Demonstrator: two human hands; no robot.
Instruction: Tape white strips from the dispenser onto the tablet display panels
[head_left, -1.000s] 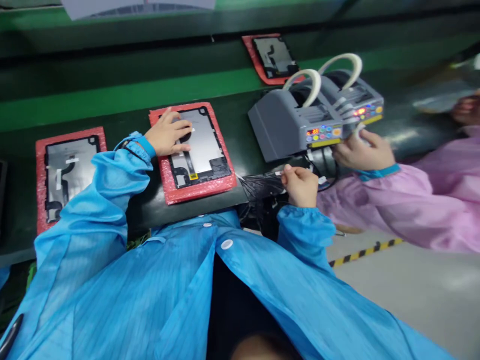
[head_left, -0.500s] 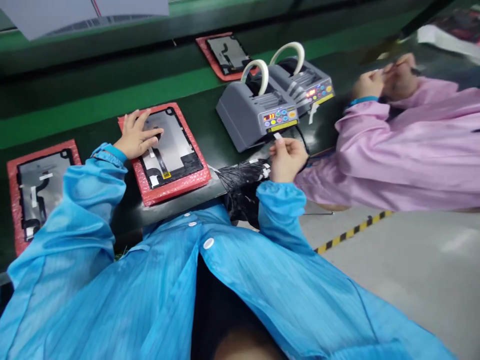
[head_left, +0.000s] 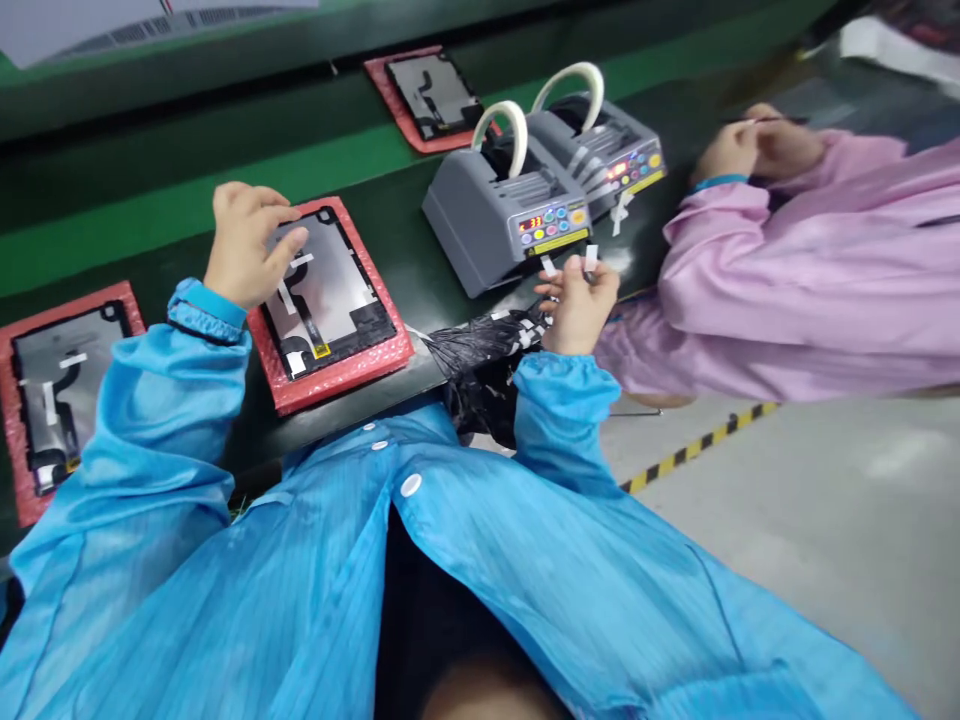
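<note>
My left hand [head_left: 251,245], fingers bent and apart, hovers over the upper left corner of a display panel [head_left: 337,275]. The panel lies back up on red bubble wrap [head_left: 345,375]. White tape strips and a dark flex cable show on its grey back. My right hand [head_left: 577,310] is in front of the nearer tape dispenser [head_left: 510,210]. A short strip of white tape [head_left: 592,258] sticks up from its fingers. Another tape piece [head_left: 548,266] is by its other fingertips, below the dispenser's front; whether they touch it I cannot tell.
A second panel [head_left: 64,370] on red wrap lies at left, and another panel [head_left: 435,95] farther back. Beside the near dispenser stands a second tape dispenser [head_left: 611,150]. Black cables [head_left: 480,345] bunch at the bench edge. A co-worker's pink sleeve [head_left: 810,270] and hands are at right.
My left hand has lifted off the panel and moved up and left, uncovering tape strips. My right hand's fingers have spread a little, and two tape pieces now show around them.
</note>
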